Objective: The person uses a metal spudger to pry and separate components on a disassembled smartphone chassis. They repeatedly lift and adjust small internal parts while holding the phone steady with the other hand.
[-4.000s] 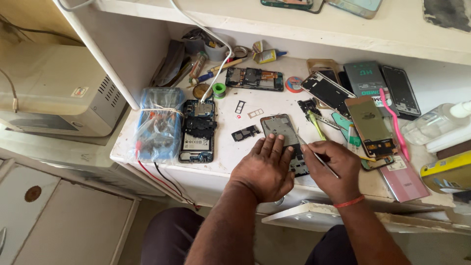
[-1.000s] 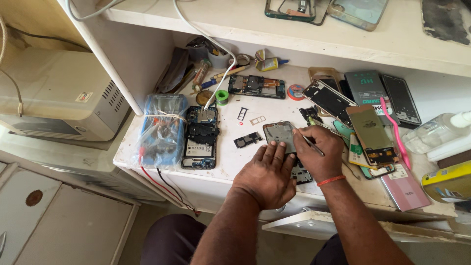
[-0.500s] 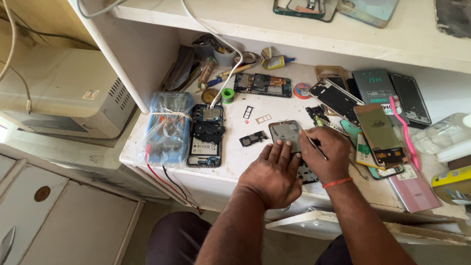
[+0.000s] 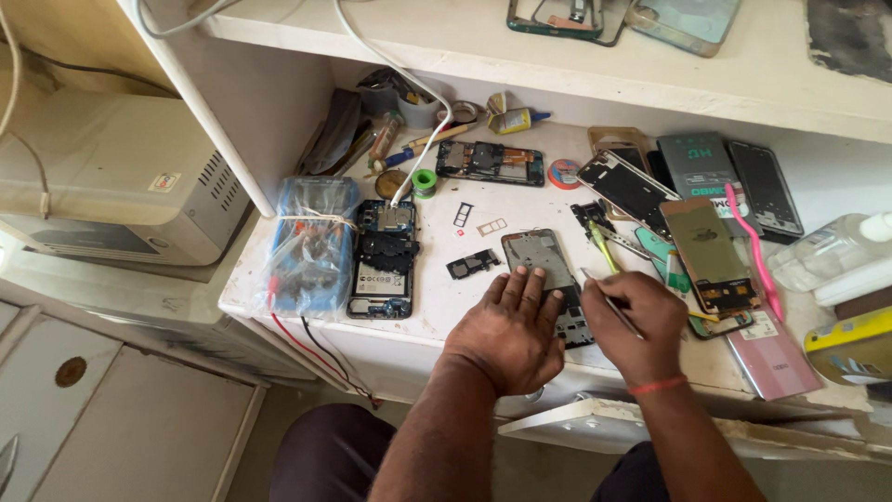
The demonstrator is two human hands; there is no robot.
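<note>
An opened grey phone frame (image 4: 542,259) lies on the white workbench (image 4: 437,311) in front of me. My left hand (image 4: 509,327) rests flat on its lower part, fingers spread, pressing it down. My right hand (image 4: 634,323) is closed around a thin metal tool (image 4: 609,302) whose tip points at the frame's right edge. A small black part (image 4: 472,264) lies just left of the frame. A second opened phone (image 4: 382,260) with its boards exposed lies further left.
A multimeter wrapped in plastic (image 4: 309,245) sits at the left edge. Several phone screens and back covers (image 4: 708,255) crowd the right side, with a pink tool (image 4: 748,251), a clear bottle (image 4: 826,253), and a green solder spool (image 4: 425,181). A beige machine (image 4: 102,177) stands left.
The camera has shifted slightly, so the bench sits a little to the right in view. My hands stay on the grey phone frame, the left still pressing it, the right still holding the tool.
</note>
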